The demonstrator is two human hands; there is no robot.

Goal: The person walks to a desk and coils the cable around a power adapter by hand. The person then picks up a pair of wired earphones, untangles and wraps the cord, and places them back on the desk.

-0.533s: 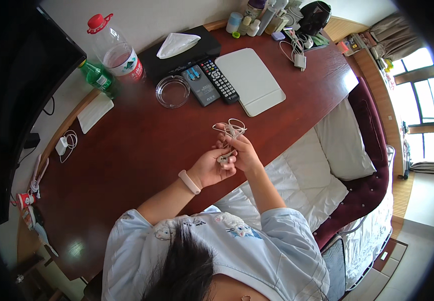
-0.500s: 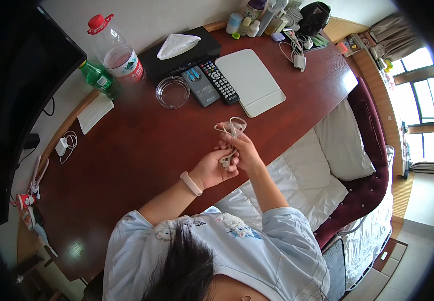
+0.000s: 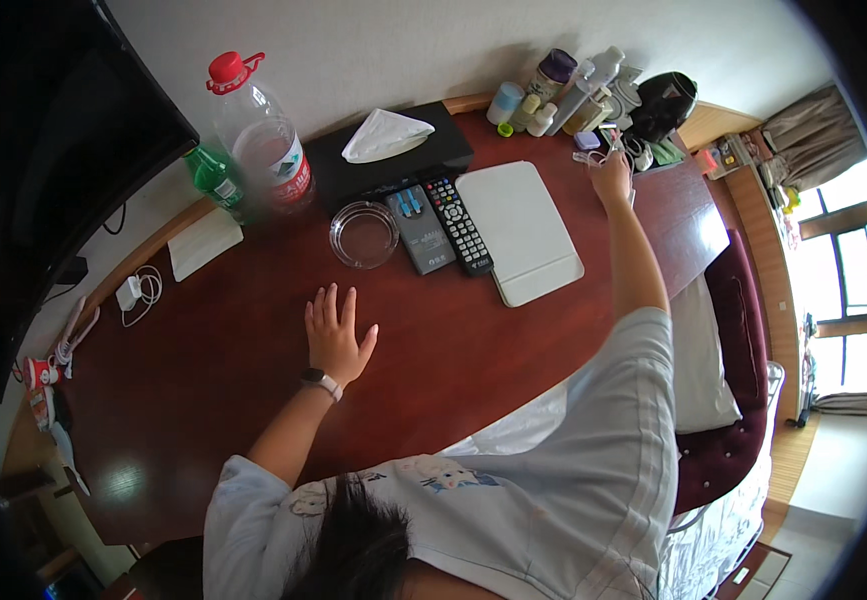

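Observation:
My left hand (image 3: 338, 340) lies palm down on the brown desk with its fingers spread, holding nothing. Stretched out to the far right, my right hand (image 3: 610, 180) is at a bundle of white cord (image 3: 590, 158). Its fingers look drawn together, but the back of the hand hides most of what is in them. Part of a white charger (image 3: 632, 196) shows beside that wrist. Ahead of my left hand are a glass ashtray (image 3: 364, 235), a grey flat box (image 3: 420, 230), a black remote control (image 3: 461, 226) and a white flat tablet-like case (image 3: 520, 232).
A black tissue box (image 3: 393, 160) stands at the back, left of several bottles and jars (image 3: 553, 95). Farther left are a large red-capped bottle (image 3: 271, 150), a green bottle (image 3: 215, 180), a paper sheet (image 3: 204, 243) and a charger with cable (image 3: 130, 293). A monitor (image 3: 63, 170) borders the desk.
My hands have parted. The right one has moved from the middle, where white earphones were held in both hands, to the far right cord. The left has let go and spread on the desk.

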